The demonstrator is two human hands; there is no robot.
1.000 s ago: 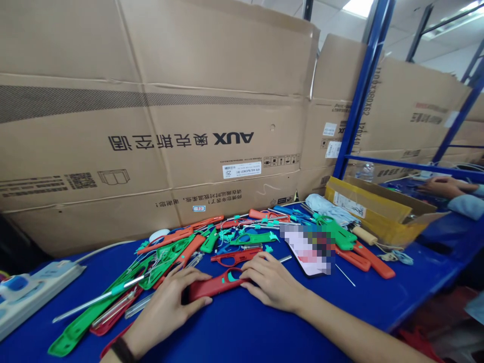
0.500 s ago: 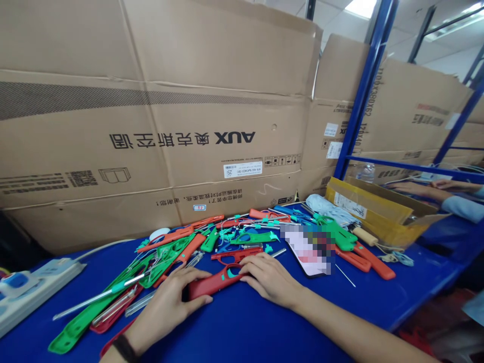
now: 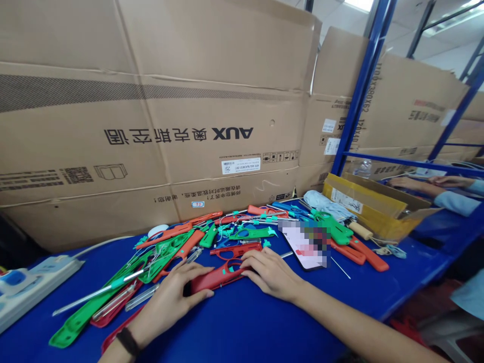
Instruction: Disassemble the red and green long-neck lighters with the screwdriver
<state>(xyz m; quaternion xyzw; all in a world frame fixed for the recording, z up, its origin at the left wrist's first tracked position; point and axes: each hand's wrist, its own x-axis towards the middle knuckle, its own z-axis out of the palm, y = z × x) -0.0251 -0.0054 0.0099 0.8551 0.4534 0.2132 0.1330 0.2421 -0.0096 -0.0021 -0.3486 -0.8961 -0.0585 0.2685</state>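
A red utility-lighter casing (image 3: 216, 280) with a finger loop lies low over the blue table, held between both hands. My left hand (image 3: 177, 290) is closed around its wide end, thumb along the near side. At the loop end, my right hand (image 3: 266, 271) pinches the casing with bent fingers. A bit of green shows inside the casing near the loop. Just behind it rests another red casing half (image 3: 236, 248). Left of my left hand are a green casing half (image 3: 75, 320) and a metal lighter tube (image 3: 93, 294).
Several orange and green lighter parts (image 3: 177, 234) are heaped at the back. A phone (image 3: 302, 247), a yellow-taped box (image 3: 363, 199) and gloves (image 3: 323, 205) are to the right. A power strip (image 3: 38, 287) is at the left. A co-worker's hands (image 3: 408, 182) are far right.
The red casing has turned slightly in my hands, and less of the green piece inside it shows. Both hands keep their grip. The whole view has shifted a little.
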